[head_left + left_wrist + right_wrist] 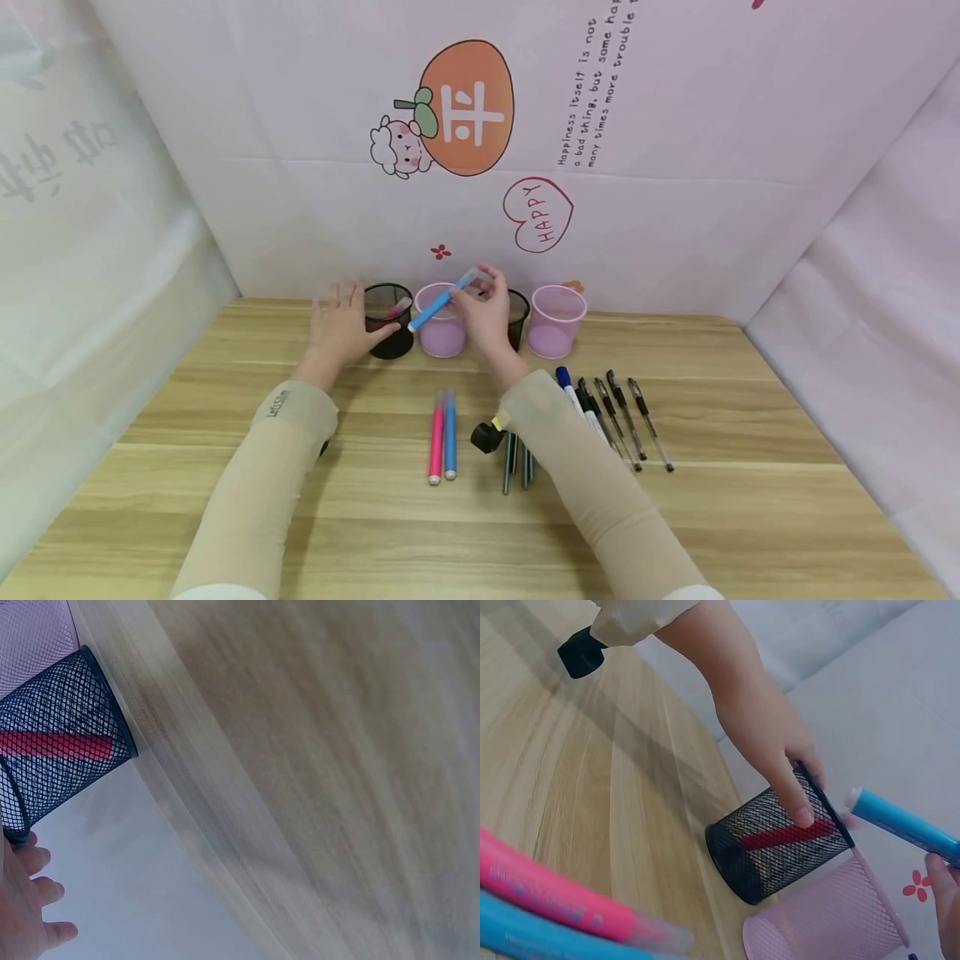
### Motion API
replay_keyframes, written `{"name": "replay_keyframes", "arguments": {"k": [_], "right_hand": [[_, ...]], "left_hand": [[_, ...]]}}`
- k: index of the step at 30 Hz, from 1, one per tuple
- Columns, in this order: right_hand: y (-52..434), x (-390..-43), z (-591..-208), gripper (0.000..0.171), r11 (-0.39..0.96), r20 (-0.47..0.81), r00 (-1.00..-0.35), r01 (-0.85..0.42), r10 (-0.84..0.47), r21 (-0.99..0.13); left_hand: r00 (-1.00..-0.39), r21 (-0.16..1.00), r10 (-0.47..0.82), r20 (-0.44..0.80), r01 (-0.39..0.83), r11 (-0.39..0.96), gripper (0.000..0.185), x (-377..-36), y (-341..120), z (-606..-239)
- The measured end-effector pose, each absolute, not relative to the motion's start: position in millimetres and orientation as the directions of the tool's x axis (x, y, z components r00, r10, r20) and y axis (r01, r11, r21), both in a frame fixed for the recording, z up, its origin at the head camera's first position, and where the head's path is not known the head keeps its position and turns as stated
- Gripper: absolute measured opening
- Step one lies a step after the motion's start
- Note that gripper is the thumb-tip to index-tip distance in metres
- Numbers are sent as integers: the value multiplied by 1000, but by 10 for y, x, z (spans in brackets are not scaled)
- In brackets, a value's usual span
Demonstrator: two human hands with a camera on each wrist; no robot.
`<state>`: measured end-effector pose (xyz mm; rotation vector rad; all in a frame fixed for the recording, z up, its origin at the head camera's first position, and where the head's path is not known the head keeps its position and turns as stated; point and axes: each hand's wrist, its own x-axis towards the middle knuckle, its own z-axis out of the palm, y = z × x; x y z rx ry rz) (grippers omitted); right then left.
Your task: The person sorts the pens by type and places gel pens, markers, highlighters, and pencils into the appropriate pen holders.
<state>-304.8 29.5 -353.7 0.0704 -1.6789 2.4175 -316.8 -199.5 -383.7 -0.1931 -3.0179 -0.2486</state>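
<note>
Pinching slim blue marker, mesh cup

Pink and blue markers side by side on wooden table | black pens in a row | empty pink mesh cup at the back

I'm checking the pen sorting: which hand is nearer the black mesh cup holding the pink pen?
Left. The left hand touches the black mesh cup; the right hand holds a blue marker above the pink cup beside it.
</note>
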Motion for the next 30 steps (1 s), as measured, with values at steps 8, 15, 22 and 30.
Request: {"name": "replay_keyframes", "arguments": {"k": [8, 15, 22, 30], "right_hand": [[35, -3031, -3622, 56, -372, 265, -932, -344, 247, -862], [-152, -2969, -3662, 48, -353, 312, -909, -398, 276, -847], [-179, -2908, -3698, 38, -162, 394, -891, -433, 225, -887], [-192, -2906, -3734, 24, -15, 481, -853, -494, 200, -869]], "left_hand": [[-984, 159, 113, 140, 135, 978, 107, -3169, -1993, -3851], [-985, 151, 111, 134, 131, 980, 107, -3168, -1997, -3868], [-985, 153, 112, 132, 132, 979, 107, -3175, -1990, -3859], [-986, 154, 108, 125, 127, 980, 109, -3175, -2000, -3845]]}}
